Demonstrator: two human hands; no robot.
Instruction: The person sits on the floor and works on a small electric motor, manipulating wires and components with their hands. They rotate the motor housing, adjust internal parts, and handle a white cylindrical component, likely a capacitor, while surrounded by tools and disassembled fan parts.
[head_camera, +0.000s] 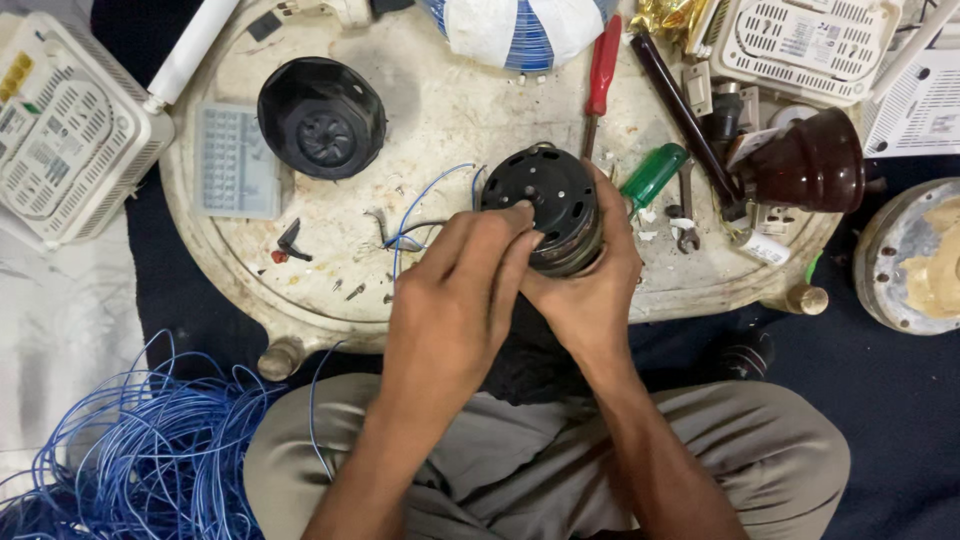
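Observation:
A round black electric motor (548, 196) with holes in its end plate is held over a worn white round board (440, 110). My right hand (590, 280) wraps around the motor's side and underside. My left hand (462, 290) comes in from the left, its fingertips pinched on the motor's top face near the rim. Thin blue and white wires (420, 215) run from the motor onto the board to the left.
On the board lie a black motor cover (322, 117), a grey ribbed plate (236, 160), a red-handled screwdriver (603, 70), a green-handled screwdriver (653, 175), small pliers (686, 225) and loose screws. A brown dome-shaped part (815, 160) sits right. White perforated boxes (65, 130) stand left; a blue wire bundle (130, 460) lies lower left.

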